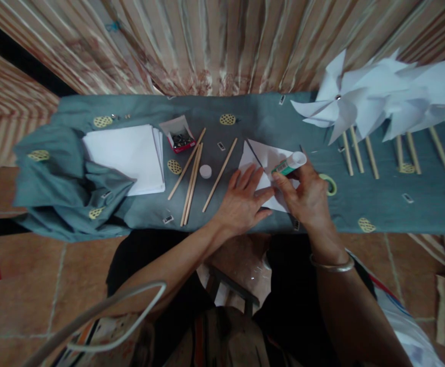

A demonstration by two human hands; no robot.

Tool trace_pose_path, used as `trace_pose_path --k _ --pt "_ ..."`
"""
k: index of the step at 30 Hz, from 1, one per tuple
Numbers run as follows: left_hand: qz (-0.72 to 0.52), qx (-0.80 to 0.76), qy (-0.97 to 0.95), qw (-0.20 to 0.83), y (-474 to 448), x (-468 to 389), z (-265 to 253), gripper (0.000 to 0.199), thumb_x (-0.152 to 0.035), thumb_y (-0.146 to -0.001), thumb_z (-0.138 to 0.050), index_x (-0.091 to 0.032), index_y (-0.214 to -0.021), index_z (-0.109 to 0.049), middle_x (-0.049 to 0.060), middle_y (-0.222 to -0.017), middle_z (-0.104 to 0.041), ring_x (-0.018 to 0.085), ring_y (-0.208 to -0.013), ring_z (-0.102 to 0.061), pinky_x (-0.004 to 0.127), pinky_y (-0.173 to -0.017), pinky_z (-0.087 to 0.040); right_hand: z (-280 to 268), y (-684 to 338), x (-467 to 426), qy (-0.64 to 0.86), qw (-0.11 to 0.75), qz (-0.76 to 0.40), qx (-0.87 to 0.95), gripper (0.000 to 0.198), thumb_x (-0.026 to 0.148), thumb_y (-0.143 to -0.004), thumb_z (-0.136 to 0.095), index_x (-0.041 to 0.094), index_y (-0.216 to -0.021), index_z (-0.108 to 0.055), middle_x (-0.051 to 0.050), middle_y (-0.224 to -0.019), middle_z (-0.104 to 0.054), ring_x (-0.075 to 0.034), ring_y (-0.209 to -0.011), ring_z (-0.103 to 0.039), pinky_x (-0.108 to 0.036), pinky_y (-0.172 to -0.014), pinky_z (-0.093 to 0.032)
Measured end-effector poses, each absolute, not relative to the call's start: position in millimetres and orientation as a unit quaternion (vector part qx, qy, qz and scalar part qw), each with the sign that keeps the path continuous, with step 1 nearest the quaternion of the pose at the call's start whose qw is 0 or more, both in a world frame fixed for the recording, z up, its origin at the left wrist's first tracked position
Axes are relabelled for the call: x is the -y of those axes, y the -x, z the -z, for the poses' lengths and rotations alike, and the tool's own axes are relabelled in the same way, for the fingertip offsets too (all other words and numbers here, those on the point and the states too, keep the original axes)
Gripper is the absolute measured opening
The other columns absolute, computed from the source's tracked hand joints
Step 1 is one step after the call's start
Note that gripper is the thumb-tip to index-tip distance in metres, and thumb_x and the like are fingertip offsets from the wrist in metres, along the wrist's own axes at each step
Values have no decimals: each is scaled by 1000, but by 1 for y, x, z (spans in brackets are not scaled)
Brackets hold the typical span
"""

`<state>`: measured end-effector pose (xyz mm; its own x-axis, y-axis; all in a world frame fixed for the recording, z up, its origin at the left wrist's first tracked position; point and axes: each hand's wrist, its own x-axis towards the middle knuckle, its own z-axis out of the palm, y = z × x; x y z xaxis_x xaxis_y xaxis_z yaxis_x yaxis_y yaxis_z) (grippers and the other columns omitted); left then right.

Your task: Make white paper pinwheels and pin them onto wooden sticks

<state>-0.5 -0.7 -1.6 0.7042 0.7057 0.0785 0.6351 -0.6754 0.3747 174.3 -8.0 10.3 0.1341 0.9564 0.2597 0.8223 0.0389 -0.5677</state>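
Note:
My left hand [243,200] lies flat with fingers spread on a cut square of white paper [272,154], pressing it to the cloth. Slits run inward from the paper's corners. In my right hand [308,196] is a glue stick [290,163] with a green and white body, its tip tilted down toward the middle of the paper. Whether the tip touches the paper, I cannot tell. A round white cap [205,171] sits to the left, beside a lone wooden stick [220,174].
Several wooden sticks [192,183] and a small red box of metal pins [180,138] lie left of the paper. Further left is a stack of white paper [127,155]. Paper pinwheels [383,94] on sticks fill the back right. A green tape roll [329,184] lies by my right hand.

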Motion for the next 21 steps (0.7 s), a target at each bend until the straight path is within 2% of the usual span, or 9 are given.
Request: trace_pose_path --k 21 --pt "-133 -367 -906 166 1 1 4 47 -45 -89 -64 -25 -132 -61 16 -158 -40 37 -149 -30 61 -118 -25 -8 -169 4 683 312 -109 652 33 53 -91 -57 21 -94 -63 -9 -81 -71 -27 -78 -68 -40 -72 -52"
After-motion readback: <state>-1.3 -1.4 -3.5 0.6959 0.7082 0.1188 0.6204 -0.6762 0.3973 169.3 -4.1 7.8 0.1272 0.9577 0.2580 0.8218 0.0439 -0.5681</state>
